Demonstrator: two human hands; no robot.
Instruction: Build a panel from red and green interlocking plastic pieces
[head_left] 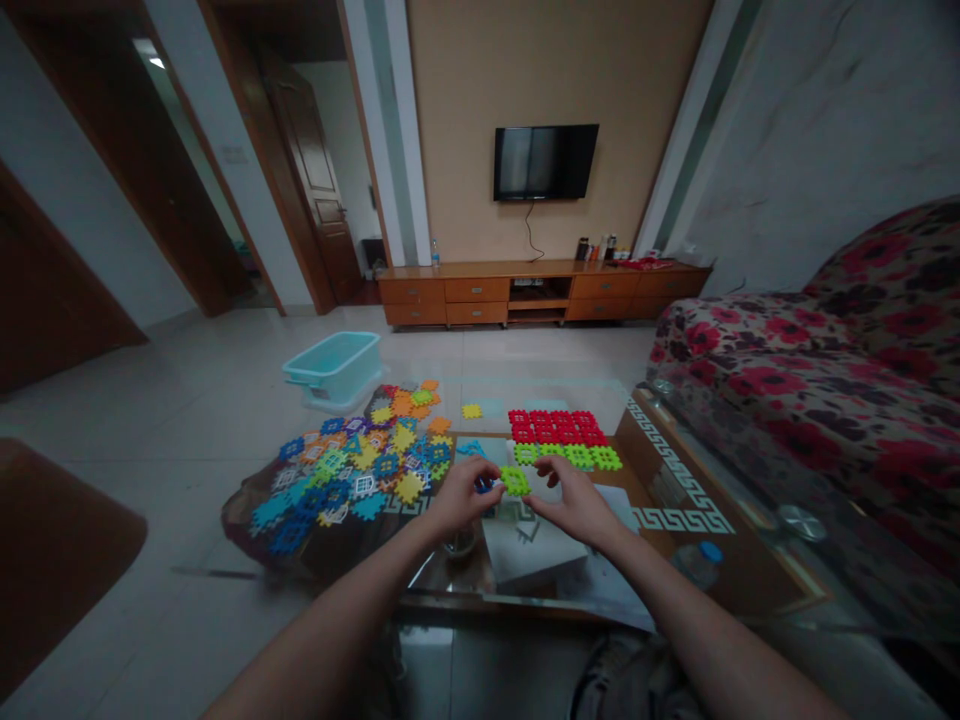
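Observation:
A lime-green interlocking tile (515, 481) with a square window is held up above the glass table, its left edge in the fingers of my left hand (459, 492). A small blue and white bit shows beneath those fingers; what it is I cannot make out. My right hand (579, 505) is at the tile's right side, thumb near its lower corner and curved fingers apart. Just beyond my hands lies a row of green tiles (606, 457), bordering a block of red window tiles (559, 428). Left of my hands spreads a heap of mixed-colour tiles (367, 455).
A lone yellow tile (472, 411) lies on the glass table (442, 575). An aqua plastic bin (334, 368) stands beyond the heap. At the right is a floral sofa (750, 350), with a blue-capped bottle (701, 563) near my right forearm. A television cabinet (476, 300) lines the far wall.

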